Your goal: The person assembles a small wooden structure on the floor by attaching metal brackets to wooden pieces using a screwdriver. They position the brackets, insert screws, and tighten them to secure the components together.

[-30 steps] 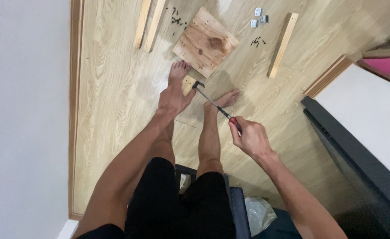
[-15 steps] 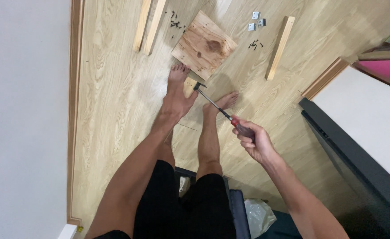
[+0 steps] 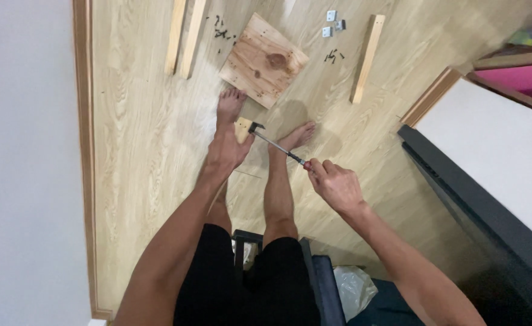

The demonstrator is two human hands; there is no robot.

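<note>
Pale short wooden block (image 3: 242,128) sits gripped in the left hand (image 3: 228,151) above the light wood-plank floor (image 3: 139,139); a slim steel-shafted screwdriver (image 3: 276,143) meets its bracketed end, its handle clenched in the right hand (image 3: 335,184).

Light wood-plank floor (image 3: 133,151), white wall (image 3: 24,151) with wooden skirting, dark-edged white furniture (image 3: 489,151)

On the pale wood-grain laminate floor (image 3: 139,151) lie a square knotty pine board (image 3: 264,60), three long light wooden slats (image 3: 367,58), small grey metal brackets (image 3: 332,24) and scattered dark screws (image 3: 333,58).
</note>
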